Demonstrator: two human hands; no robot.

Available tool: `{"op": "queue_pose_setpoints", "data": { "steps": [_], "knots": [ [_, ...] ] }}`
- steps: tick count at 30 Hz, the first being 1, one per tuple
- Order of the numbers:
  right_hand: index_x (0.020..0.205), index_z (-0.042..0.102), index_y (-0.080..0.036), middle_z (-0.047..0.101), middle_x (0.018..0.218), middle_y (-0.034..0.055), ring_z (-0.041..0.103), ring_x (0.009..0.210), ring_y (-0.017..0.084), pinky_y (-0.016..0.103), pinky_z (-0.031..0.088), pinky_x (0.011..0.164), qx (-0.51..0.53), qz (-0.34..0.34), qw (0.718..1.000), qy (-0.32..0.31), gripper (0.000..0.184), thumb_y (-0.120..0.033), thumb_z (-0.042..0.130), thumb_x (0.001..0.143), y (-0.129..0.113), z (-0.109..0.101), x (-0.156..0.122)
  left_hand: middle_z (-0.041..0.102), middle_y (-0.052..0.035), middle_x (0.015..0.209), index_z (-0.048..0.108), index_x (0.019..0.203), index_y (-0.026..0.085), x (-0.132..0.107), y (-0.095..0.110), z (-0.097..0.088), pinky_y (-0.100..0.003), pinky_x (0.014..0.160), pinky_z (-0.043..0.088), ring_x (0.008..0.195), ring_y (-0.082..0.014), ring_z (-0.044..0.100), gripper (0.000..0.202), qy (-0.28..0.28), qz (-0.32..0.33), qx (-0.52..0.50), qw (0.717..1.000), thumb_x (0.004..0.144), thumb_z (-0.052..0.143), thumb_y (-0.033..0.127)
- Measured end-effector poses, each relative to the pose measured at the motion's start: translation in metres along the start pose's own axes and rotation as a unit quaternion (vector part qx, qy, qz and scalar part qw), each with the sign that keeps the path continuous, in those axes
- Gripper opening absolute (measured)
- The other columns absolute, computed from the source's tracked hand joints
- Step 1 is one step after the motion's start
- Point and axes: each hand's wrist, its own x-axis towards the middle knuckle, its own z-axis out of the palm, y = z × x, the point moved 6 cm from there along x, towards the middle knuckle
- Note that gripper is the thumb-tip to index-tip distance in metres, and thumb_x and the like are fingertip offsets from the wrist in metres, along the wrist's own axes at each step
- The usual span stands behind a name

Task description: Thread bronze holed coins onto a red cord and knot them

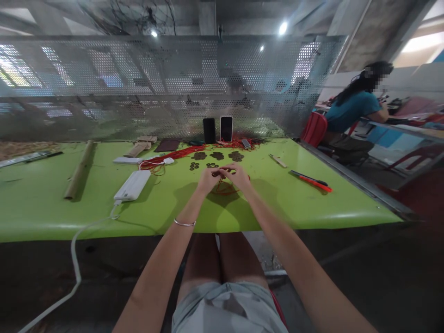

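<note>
My left hand (207,177) and my right hand (236,175) meet over the middle of the green table (104,208), fingers pinched together on small dark coins strung on red cord (222,187). The cord loops down onto the table under my hands. Just beyond lie several piles of dark round coins (217,156) and a bundle of red cords (180,153).
A white power bank (132,185) with a white cable lies to the left, beside a cardboard tube (79,170). Two phones (218,129) stand against the perforated metal screen. A red-and-black cutter (311,180) lies to the right. Another person sits at a bench far right.
</note>
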Motion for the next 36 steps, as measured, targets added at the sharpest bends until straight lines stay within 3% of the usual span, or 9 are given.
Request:
{"op": "queue_pose_setpoints", "data": {
  "steps": [6, 12, 19, 25, 30, 33, 36],
  "knots": [
    [0.079, 0.068, -0.016, 0.066, 0.081, 0.0032, 0.061, 0.079, 0.016, 0.034, 0.049, 0.075, 0.02, 0.027, 0.999, 0.024, 0.024, -0.041, 0.066, 0.078, 0.008, -0.002, 0.003, 0.071, -0.0068, 0.073, 0.071, 0.083, 0.012, 0.001, 0.003, 0.001, -0.031, 0.069, 0.053, 0.068, -0.0172, 0.067, 0.022, 0.004, 0.001, -0.021, 1.0, 0.075, 0.065, 0.031],
    [0.086, 0.064, -0.013, 0.065, 0.079, 0.0017, 0.062, 0.072, 0.012, 0.032, 0.051, 0.071, 0.087, 0.073, 0.991, 0.064, 0.024, -0.037, 0.06, 0.085, 0.014, -0.011, 0.006, 0.067, -0.0009, 0.072, 0.064, 0.086, 0.011, 0.003, -0.001, -0.001, -0.031, 0.07, 0.054, 0.066, -0.0122, 0.064, 0.02, 0.011, -0.008, -0.029, 0.999, 0.08, 0.065, 0.03],
    [0.085, 0.068, -0.017, 0.068, 0.074, 0.0047, 0.063, 0.071, 0.015, 0.027, 0.049, 0.063, 0.165, 0.106, 0.954, 0.226, 0.041, -0.054, 0.065, 0.07, 0.03, -0.071, 0.003, 0.064, -0.0013, 0.068, 0.065, 0.091, 0.012, 0.005, -0.003, -0.013, -0.026, 0.061, 0.05, 0.059, -0.0107, 0.059, 0.028, 0.045, 0.005, 0.002, 0.999, 0.082, 0.061, 0.038],
    [0.08, 0.067, -0.018, 0.068, 0.072, 0.0017, 0.063, 0.065, 0.011, 0.021, 0.047, 0.056, 0.212, 0.116, 0.91, 0.336, 0.041, -0.053, 0.072, 0.06, 0.057, -0.133, -0.01, 0.065, -0.0033, 0.069, 0.068, 0.088, 0.014, 0.003, 0.004, -0.028, -0.026, 0.064, 0.046, 0.062, -0.013, 0.057, 0.027, 0.052, 0.03, 0.072, 0.996, 0.079, 0.059, 0.039],
    [0.076, 0.067, -0.018, 0.065, 0.066, -0.002, 0.06, 0.058, 0.007, 0.017, 0.047, 0.054, 0.242, 0.107, 0.89, 0.372, 0.037, -0.047, 0.077, 0.055, 0.069, -0.17, -0.02, 0.066, -0.0062, 0.086, 0.065, 0.09, 0.015, 0.001, 0.014, -0.026, -0.029, 0.078, 0.046, 0.078, -0.0155, 0.058, 0.02, 0.029, 0.052, 0.095, 0.994, 0.083, 0.054, 0.03],
    [0.072, 0.065, -0.018, 0.064, 0.064, -0.0028, 0.058, 0.054, 0.006, 0.018, 0.048, 0.052, 0.257, 0.095, 0.887, 0.372, 0.034, -0.046, 0.077, 0.056, 0.065, -0.179, -0.019, 0.063, -0.0097, 0.097, 0.061, 0.091, 0.014, 0.001, 0.021, -0.014, -0.031, 0.085, 0.046, 0.09, -0.0169, 0.058, 0.02, -0.002, 0.064, 0.079, 0.995, 0.087, 0.047, 0.027],
    [0.069, 0.064, -0.019, 0.065, 0.068, -0.0033, 0.058, 0.053, 0.005, 0.017, 0.048, 0.051, 0.266, 0.078, 0.891, 0.359, 0.029, -0.044, 0.076, 0.06, 0.047, -0.18, -0.009, 0.056, -0.0121, 0.12, 0.058, 0.101, 0.015, 0.003, 0.033, 0.003, -0.036, 0.1, 0.038, 0.114, -0.0195, 0.051, 0.022, -0.037, 0.08, 0.055, 0.995, 0.089, 0.044, 0.027]
  ]
}}
